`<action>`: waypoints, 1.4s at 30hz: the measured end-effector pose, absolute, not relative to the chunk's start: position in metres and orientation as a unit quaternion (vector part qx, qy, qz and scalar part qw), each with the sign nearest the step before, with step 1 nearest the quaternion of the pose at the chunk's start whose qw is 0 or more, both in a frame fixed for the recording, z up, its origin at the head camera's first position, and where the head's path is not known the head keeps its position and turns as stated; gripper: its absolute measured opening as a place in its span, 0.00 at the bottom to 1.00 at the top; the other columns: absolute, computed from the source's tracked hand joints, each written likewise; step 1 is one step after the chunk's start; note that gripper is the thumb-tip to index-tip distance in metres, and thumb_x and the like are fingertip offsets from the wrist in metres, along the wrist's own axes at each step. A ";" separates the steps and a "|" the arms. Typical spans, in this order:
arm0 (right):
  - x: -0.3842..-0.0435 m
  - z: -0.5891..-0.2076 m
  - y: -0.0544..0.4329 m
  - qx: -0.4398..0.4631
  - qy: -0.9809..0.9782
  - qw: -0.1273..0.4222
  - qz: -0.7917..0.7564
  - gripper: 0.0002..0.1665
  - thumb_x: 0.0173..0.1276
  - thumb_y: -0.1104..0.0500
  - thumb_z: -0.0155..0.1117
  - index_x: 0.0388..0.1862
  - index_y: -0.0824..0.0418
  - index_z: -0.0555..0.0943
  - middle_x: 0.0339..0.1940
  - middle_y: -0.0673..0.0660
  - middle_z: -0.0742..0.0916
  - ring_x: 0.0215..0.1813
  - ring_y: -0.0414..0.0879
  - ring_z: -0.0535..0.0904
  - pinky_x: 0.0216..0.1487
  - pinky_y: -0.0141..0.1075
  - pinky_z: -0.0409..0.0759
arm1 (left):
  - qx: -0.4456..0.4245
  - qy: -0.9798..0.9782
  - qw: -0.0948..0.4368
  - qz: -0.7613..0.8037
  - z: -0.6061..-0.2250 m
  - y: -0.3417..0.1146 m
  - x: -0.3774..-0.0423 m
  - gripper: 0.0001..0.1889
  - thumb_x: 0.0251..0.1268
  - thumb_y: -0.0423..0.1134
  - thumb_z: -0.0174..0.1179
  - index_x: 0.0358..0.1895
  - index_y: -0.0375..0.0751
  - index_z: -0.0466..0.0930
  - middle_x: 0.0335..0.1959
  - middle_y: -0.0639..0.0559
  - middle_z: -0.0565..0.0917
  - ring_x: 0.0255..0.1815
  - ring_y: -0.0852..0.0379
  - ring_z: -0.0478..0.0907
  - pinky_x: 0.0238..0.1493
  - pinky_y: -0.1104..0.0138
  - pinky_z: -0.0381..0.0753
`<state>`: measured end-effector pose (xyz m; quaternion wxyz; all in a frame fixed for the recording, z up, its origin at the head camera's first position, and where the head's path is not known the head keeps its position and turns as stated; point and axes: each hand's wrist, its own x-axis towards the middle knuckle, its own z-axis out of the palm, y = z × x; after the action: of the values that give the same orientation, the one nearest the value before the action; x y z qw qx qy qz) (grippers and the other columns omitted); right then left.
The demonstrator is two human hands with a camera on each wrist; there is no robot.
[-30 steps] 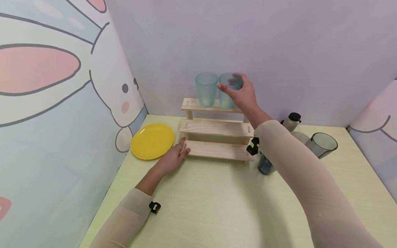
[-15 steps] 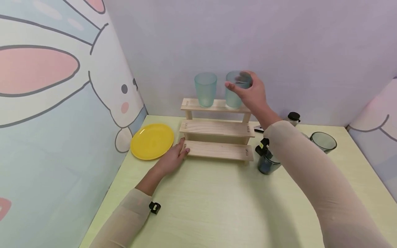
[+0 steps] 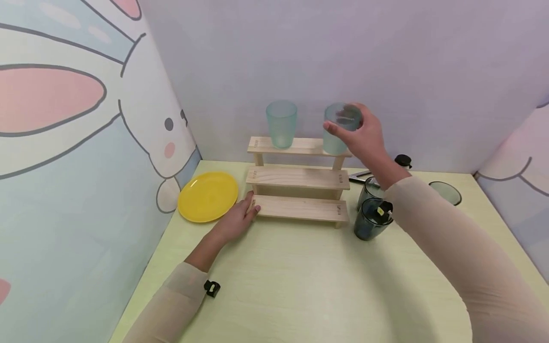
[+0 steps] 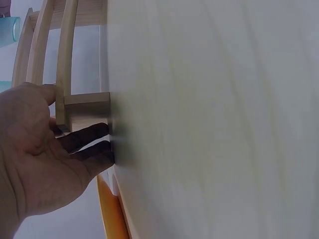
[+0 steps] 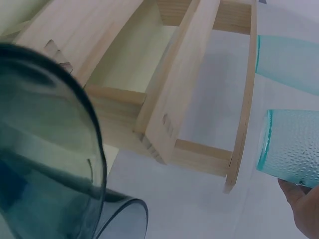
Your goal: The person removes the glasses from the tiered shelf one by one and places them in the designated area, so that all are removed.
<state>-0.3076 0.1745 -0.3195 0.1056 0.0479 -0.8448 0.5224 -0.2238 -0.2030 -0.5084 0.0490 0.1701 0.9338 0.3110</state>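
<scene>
My right hand [image 3: 364, 138] grips a pale teal frosted cup [image 3: 334, 143] near its rim, upright at the right end of the top shelf. In the right wrist view a narrow gap shows between the shelf and the base of this textured cup [image 5: 294, 144]. A matching cup [image 3: 281, 125] stands on the same shelf, further left. The three-tier wooden shelf rack [image 3: 296, 177] is held at the left end of its lowest board by my left hand [image 3: 233, 221]. In the left wrist view the thumb and fingers of that hand [image 4: 45, 154] are on either side of the board's end.
A yellow plate [image 3: 208, 196] lies left of the rack. Two dark glass cups, the nearer one [image 3: 369, 221] in front, stand to its right. Another glass [image 3: 446, 193], a black-capped bottle [image 3: 403, 161] and a metal utensil [image 3: 358, 177] sit behind my right arm.
My right hand has carried its cup rightward along the top shelf, away from the other cup, and lately a little lower in view. The left hand keeps its place on the rack.
</scene>
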 end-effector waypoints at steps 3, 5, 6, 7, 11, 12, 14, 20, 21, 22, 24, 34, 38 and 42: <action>-0.301 -0.321 0.184 0.059 -0.848 0.108 0.516 0.55 0.65 0.29 0.80 0.86 0.43 0.69 0.77 0.52 0.85 0.79 0.51 0.78 0.79 0.58 0.77 | 0.169 0.934 0.049 0.311 -0.507 -0.203 -0.223 0.44 0.92 0.64 0.41 0.91 0.33 0.47 0.84 0.30 0.70 0.83 0.34 0.72 0.82 0.41 0.72; -0.296 -0.322 0.189 0.067 -0.851 0.113 0.509 0.54 0.66 0.30 0.80 0.85 0.44 0.69 0.76 0.52 0.85 0.79 0.51 0.78 0.78 0.59 0.77 | 0.162 0.934 0.057 0.313 -0.501 -0.200 -0.220 0.43 0.92 0.61 0.43 0.91 0.32 0.46 0.85 0.30 0.68 0.84 0.33 0.70 0.83 0.40 0.70; -0.294 -0.322 0.192 0.071 -0.853 0.116 0.505 0.53 0.67 0.30 0.80 0.85 0.44 0.70 0.76 0.52 0.85 0.79 0.51 0.78 0.78 0.59 0.77 | 0.159 0.934 0.062 0.314 -0.497 -0.199 -0.218 0.43 0.93 0.60 0.45 0.91 0.32 0.46 0.85 0.30 0.67 0.85 0.33 0.69 0.84 0.39 0.68; -0.292 -0.323 0.195 0.074 -0.854 0.120 0.501 0.52 0.67 0.31 0.80 0.84 0.44 0.71 0.76 0.52 0.85 0.78 0.51 0.78 0.77 0.59 0.77 | 0.159 0.935 0.062 0.310 -0.497 -0.199 -0.218 0.42 0.93 0.59 0.45 0.91 0.32 0.46 0.85 0.30 0.68 0.85 0.33 0.69 0.84 0.39 0.68; -0.284 -0.324 0.204 0.079 -0.858 0.128 0.491 0.49 0.68 0.32 0.80 0.83 0.43 0.72 0.75 0.53 0.85 0.77 0.51 0.79 0.76 0.56 0.77 | 0.154 0.939 0.065 0.299 -0.497 -0.199 -0.217 0.42 0.94 0.58 0.44 0.91 0.32 0.45 0.86 0.31 0.67 0.87 0.35 0.67 0.85 0.42 0.68; -0.282 -0.325 0.206 0.079 -0.858 0.127 0.492 0.49 0.69 0.33 0.80 0.83 0.43 0.72 0.75 0.53 0.85 0.77 0.51 0.79 0.75 0.54 0.78 | 0.152 0.940 0.066 0.299 -0.497 -0.198 -0.217 0.42 0.94 0.58 0.44 0.91 0.32 0.45 0.86 0.31 0.67 0.87 0.35 0.67 0.86 0.42 0.67; -0.278 -0.325 0.210 0.077 -0.858 0.126 0.493 0.49 0.69 0.34 0.80 0.84 0.42 0.71 0.76 0.53 0.85 0.77 0.51 0.79 0.73 0.48 0.79 | 0.150 0.939 0.068 0.300 -0.497 -0.199 -0.217 0.42 0.94 0.58 0.43 0.91 0.31 0.45 0.87 0.32 0.65 0.88 0.36 0.65 0.86 0.42 0.66; -0.266 -0.330 0.224 0.072 -0.859 0.133 0.489 0.46 0.71 0.36 0.80 0.82 0.47 0.72 0.74 0.56 0.86 0.74 0.51 0.82 0.62 0.29 0.80 | 0.151 0.937 0.071 0.307 -0.496 -0.199 -0.218 0.42 0.93 0.59 0.44 0.91 0.32 0.44 0.88 0.32 0.63 0.89 0.35 0.63 0.87 0.41 0.65; -0.264 -0.332 0.226 0.071 -0.860 0.134 0.487 0.46 0.71 0.37 0.79 0.82 0.48 0.73 0.74 0.56 0.86 0.73 0.51 0.82 0.60 0.27 0.80 | 0.150 0.937 0.072 0.307 -0.496 -0.199 -0.218 0.42 0.93 0.59 0.44 0.91 0.33 0.44 0.88 0.33 0.63 0.89 0.35 0.63 0.87 0.41 0.65; -0.263 -0.333 0.229 0.070 -0.862 0.134 0.484 0.46 0.72 0.37 0.79 0.82 0.48 0.73 0.74 0.57 0.86 0.73 0.50 0.82 0.59 0.26 0.79 | 0.150 0.937 0.073 0.308 -0.496 -0.200 -0.218 0.42 0.93 0.59 0.44 0.91 0.33 0.43 0.88 0.33 0.63 0.89 0.35 0.63 0.87 0.41 0.65; -0.259 -0.334 0.234 0.064 -0.867 0.134 0.476 0.46 0.72 0.36 0.79 0.82 0.49 0.73 0.73 0.58 0.86 0.71 0.50 0.82 0.55 0.23 0.79 | 0.151 0.936 0.069 0.311 -0.502 -0.202 -0.221 0.43 0.93 0.61 0.43 0.92 0.35 0.43 0.88 0.33 0.64 0.88 0.35 0.65 0.86 0.40 0.66; -0.239 -0.345 0.263 0.035 -0.890 0.131 0.435 0.47 0.72 0.37 0.79 0.81 0.52 0.73 0.72 0.60 0.83 0.58 0.41 0.79 0.42 0.18 0.78 | 0.146 0.938 0.074 0.305 -0.496 -0.200 -0.217 0.42 0.93 0.59 0.44 0.92 0.35 0.44 0.88 0.34 0.64 0.88 0.35 0.64 0.86 0.41 0.65; -0.230 -0.351 0.273 0.025 -0.901 0.128 0.413 0.47 0.72 0.37 0.79 0.82 0.54 0.72 0.72 0.60 0.82 0.58 0.41 0.77 0.41 0.18 0.75 | 0.145 0.939 0.075 0.304 -0.495 -0.199 -0.217 0.43 0.93 0.59 0.44 0.92 0.34 0.43 0.88 0.34 0.63 0.89 0.35 0.63 0.87 0.41 0.65; -0.221 -0.354 0.282 0.019 -0.909 0.127 0.396 0.48 0.73 0.37 0.78 0.83 0.56 0.71 0.72 0.62 0.82 0.60 0.45 0.76 0.42 0.19 0.71 | 0.142 0.939 0.076 0.303 -0.497 -0.200 -0.217 0.43 0.93 0.60 0.43 0.92 0.33 0.43 0.88 0.33 0.63 0.89 0.35 0.63 0.87 0.40 0.65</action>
<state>-0.2210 0.2820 -0.3543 0.1270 0.0186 -0.9093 0.3959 -0.2171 -0.2002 -0.4965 0.0757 0.1417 0.9392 0.3034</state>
